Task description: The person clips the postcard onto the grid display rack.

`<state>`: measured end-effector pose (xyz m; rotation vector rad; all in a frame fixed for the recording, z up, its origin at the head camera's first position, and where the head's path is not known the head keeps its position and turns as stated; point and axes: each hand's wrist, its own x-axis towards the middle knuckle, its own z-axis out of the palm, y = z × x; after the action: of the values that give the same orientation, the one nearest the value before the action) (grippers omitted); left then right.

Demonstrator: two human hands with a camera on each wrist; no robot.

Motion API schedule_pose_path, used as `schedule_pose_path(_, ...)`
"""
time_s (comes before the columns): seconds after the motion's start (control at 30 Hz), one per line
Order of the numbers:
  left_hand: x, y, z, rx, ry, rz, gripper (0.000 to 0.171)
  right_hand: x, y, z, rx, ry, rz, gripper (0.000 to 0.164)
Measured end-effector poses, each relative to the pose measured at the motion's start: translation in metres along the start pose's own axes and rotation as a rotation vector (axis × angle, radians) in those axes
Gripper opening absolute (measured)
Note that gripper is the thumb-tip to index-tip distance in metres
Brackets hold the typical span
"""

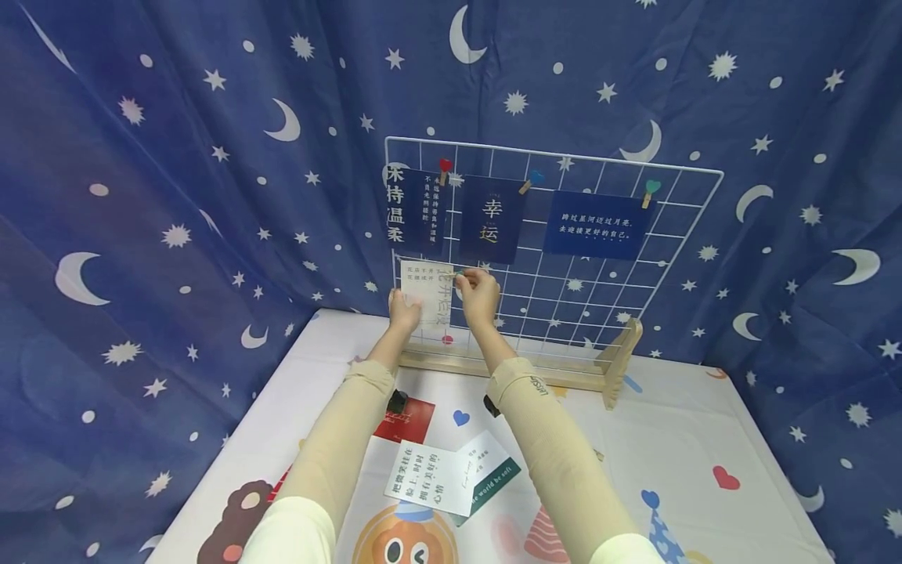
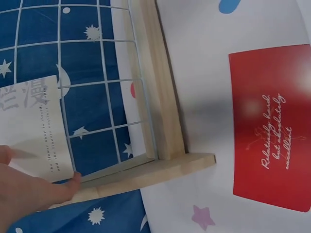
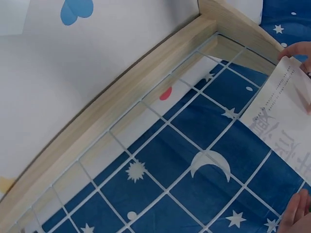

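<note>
One white-clothed table (image 1: 676, 439), with a wire grid (image 3: 167, 122) in a wooden base (image 1: 507, 370) toward its far edge. Three blue cards hang near the grid's top edge: the right one (image 1: 599, 225) reads 跨过星河迈过月亮, 去迎接更好的自己, the middle one (image 1: 491, 219) says 幸运, and the left one (image 1: 417, 211) has a big 持温柔 running down it.

On the table, off the base's left end, there's a red card (image 2: 252, 121): "Relatively hard, but absolutely excellent". Closer to me, a white card (image 1: 431, 474) (把微笑挂在脸上…) overlaps a white-and-green card (image 1: 486, 454), "...the world be soft".

The cream card (image 1: 426, 294) I'm holding is at the grid's left edge, below the left blue one; tiny print about a flower shop being closed.

Both arms are stretched forward. My left hand (image 1: 405, 309) grips its lower left, thumb over the front. My right hand (image 1: 481, 298) is at its upper right corner, thumb and index pinched on what looks like a small clip (image 1: 452, 275).

Heart clips up top: red (image 1: 445, 166), blue (image 1: 537, 178), teal (image 1: 653, 186).
</note>
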<state>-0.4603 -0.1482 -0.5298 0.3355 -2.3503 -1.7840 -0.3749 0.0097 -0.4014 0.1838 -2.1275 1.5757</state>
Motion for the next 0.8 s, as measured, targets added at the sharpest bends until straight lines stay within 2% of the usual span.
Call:
schedule_pose_path(0.03, -0.001, 0.002, -0.002, 0.02, -0.007, 0.005, 0.057, -0.001, -0.002, 0.0, -0.017, 0.005, -0.006, 0.018)
schedule_pose_path(0.13, -0.005, -0.003, -0.001, 0.098, 0.088, 0.076, 0.058, -0.002, -0.005, -0.001, -0.054, 0.022, -0.014, 0.018)
schedule_pose_path(0.17, -0.013, 0.002, -0.003, 0.108, 0.11, 0.08, 0.059, -0.002, -0.006, -0.001, -0.062, 0.025, -0.015, 0.018)
schedule_pose_path(0.2, -0.023, 0.012, -0.006, 0.119, 0.131, 0.069, 0.058, -0.002, -0.006, -0.001, -0.069, 0.03, -0.015, 0.018)
schedule_pose_path(0.27, -0.043, 0.025, -0.008, 0.107, 0.232, 0.084, 0.055, -0.002, -0.005, -0.001, -0.076, 0.041, -0.019, 0.018)
schedule_pose_path(0.33, -0.072, 0.056, -0.017, 0.082, 0.271, 0.059, 0.046, -0.003, -0.004, -0.001, -0.085, 0.052, -0.028, 0.018)
schedule_pose_path(0.37, -0.086, 0.069, -0.021, 0.069, 0.271, 0.046, 0.046, -0.003, -0.003, -0.001, -0.093, 0.058, -0.032, 0.018)
schedule_pose_path(0.4, -0.094, 0.076, -0.022, 0.074, 0.303, 0.058, 0.043, -0.003, -0.003, -0.001, -0.099, 0.064, -0.037, 0.018)
schedule_pose_path(0.47, -0.108, 0.087, -0.025, 0.076, 0.324, 0.078, 0.042, -0.004, -0.002, -0.003, -0.112, 0.073, -0.043, 0.018)
schedule_pose_path(0.6, -0.118, 0.091, -0.027, 0.099, 0.343, 0.113, 0.043, -0.006, 0.0, -0.006, -0.112, 0.074, -0.06, 0.016)
schedule_pose_path(0.8, -0.12, 0.092, -0.035, 0.089, 0.312, 0.136, 0.049, -0.005, 0.002, -0.009, -0.129, 0.053, -0.082, 0.016)
